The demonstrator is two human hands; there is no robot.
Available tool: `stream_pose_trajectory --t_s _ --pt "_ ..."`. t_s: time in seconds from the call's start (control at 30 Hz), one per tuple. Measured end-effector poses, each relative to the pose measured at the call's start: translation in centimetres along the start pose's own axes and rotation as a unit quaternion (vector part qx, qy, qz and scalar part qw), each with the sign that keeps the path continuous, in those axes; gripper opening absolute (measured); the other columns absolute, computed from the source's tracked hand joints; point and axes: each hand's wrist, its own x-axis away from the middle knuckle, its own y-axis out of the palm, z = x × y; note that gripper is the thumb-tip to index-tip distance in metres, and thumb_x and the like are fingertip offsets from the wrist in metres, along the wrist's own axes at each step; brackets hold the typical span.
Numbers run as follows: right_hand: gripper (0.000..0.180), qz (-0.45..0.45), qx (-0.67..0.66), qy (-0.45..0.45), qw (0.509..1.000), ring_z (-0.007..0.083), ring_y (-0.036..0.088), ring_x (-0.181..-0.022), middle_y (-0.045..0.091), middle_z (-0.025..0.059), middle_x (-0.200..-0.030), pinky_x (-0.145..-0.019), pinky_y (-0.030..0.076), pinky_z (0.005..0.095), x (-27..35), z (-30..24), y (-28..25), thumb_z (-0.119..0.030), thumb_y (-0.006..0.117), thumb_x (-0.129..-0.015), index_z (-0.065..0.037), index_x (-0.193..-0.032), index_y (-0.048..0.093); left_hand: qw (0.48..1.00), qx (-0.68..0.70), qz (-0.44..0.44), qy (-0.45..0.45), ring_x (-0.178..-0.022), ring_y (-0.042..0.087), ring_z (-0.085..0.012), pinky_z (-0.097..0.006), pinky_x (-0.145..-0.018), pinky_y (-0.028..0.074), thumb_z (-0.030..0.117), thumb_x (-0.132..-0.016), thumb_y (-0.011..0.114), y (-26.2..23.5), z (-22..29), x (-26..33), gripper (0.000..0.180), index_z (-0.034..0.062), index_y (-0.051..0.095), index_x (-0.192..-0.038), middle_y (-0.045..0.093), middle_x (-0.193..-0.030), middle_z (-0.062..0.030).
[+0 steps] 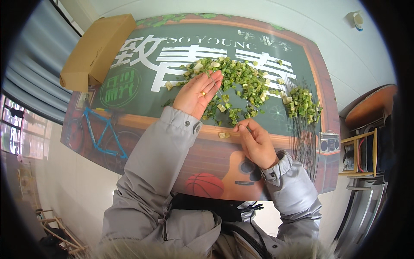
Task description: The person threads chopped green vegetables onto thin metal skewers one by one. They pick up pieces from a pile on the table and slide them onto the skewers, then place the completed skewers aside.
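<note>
Two hands at work. Right hand (255,140) pinches a thin skewer (224,100) near its lower end; left hand (199,93), palm up and loosely spread, meets the skewer's tip beside the pile of green vegetable pieces (235,80). Spare skewers (304,134) lie right of the pile on the table (142,93). Judgement: keep the skewer steady, piercing pieces centrally.

Left hand (199,94) open, palm up; right hand (255,140) pinched shut
</note>
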Motion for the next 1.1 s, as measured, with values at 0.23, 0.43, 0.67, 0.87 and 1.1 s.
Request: stream_pose_trajectory --t_s 0.23,0.43,0.67,0.87,1.1 --pt "0.016 -0.006 0.014 0.005 1.000 -0.0009 0.027 -0.040 0.036 -0.0090 -0.053 -0.037 0.019 0.0182 0.17 -0.18 -0.09 -0.019 0.040 -0.096 -0.006 -0.095 0.049 0.999 0.021 -0.027 -0.021 -0.118 0.046 -0.0229 -0.029 -0.100 0.041 0.013 -0.093 0.045 -0.12 0.07 0.02 0.030 -0.0059 0.043 -0.117 0.047 -0.124 -0.0172" --pt "0.015 -0.004 0.013 0.008 1.000 -0.0014 0.028 -0.042 0.037 -0.0093 -0.055 -0.038 0.021 0.0175 0.15 -0.13 -0.18 -0.018 0.040 -0.096 -0.006 -0.095 0.049 0.999 0.011 -0.041 -0.022 -0.118 0.045 -0.0246 -0.031 -0.102 0.039 0.013 -0.093 0.046 0.05 -0.05 0.08 0.030 -0.0053 0.043 -0.116 0.048 -0.124 -0.0179" --pt "0.017 -0.003 0.011 -0.010 1.000 -0.0009 0.026 -0.040 0.035 -0.0084 -0.056 -0.036 0.016 0.0184 0.14 -0.10 -0.03 -0.018 0.040 -0.097 -0.004 -0.095 0.049 0.998 0.006 -0.054 -0.029 -0.119 0.045 -0.0252 -0.033 -0.102 0.039 0.013 -0.092 0.048 0.06 0.03 0.26 0.028 -0.0050 0.046 -0.113 0.049 -0.123 -0.0184" --pt "0.014 -0.013 0.019 -0.007 1.000 -0.0018 0.027 -0.043 0.036 -0.0102 -0.056 -0.040 0.019 0.0172 0.30 -0.20 -0.23 -0.018 0.041 -0.096 -0.007 -0.095 0.049 0.998 -0.005 -0.052 -0.036 -0.119 0.045 -0.0251 -0.034 -0.102 0.039 0.015 -0.091 0.050 0.07 0.11 0.40 0.030 -0.0053 0.046 -0.113 0.048 -0.123 -0.0182" --pt "0.017 0.011 0.044 -0.035 0.998 -0.0014 0.027 -0.043 0.036 -0.0094 -0.055 -0.039 0.018 0.0178 0.22 -0.15 -0.04 -0.018 0.041 -0.096 -0.005 -0.094 0.050 0.992 -0.042 -0.090 -0.082 -0.112 0.051 -0.0241 -0.035 -0.101 0.040 0.015 -0.091 0.051 -0.23 -0.12 0.54 0.019 0.0014 0.056 -0.103 0.057 -0.112 -0.0154"
